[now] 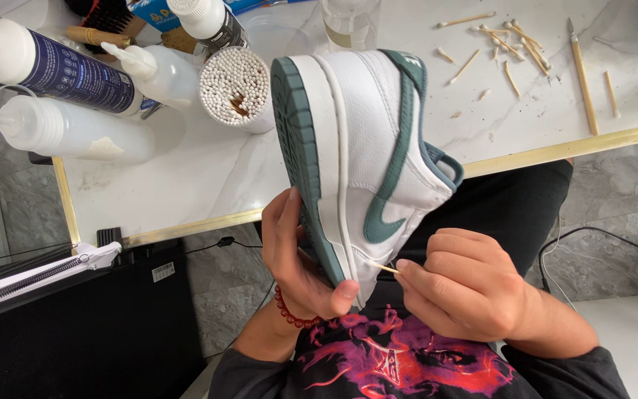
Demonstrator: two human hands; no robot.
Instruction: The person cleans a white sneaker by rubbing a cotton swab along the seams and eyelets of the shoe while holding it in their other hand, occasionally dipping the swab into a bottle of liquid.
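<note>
My left hand (300, 258) grips a white sneaker (367, 140) with a dark green sole and green trim, holding it by the heel end with the sole turned left. My right hand (463, 288) pinches a thin wooden cotton swab (384, 268) whose tip touches the white midsole near the heel. A red bead bracelet (289, 312) circles my left wrist. The shoe hangs over my lap, just in front of the table's edge.
A white marble table (186, 185) with a gold rim holds a round tub of cotton swabs (236, 87), squeeze bottles (68, 129), a dark blue bottle (60, 70) and several used swabs (507, 44). A black case (75, 325) stands at lower left.
</note>
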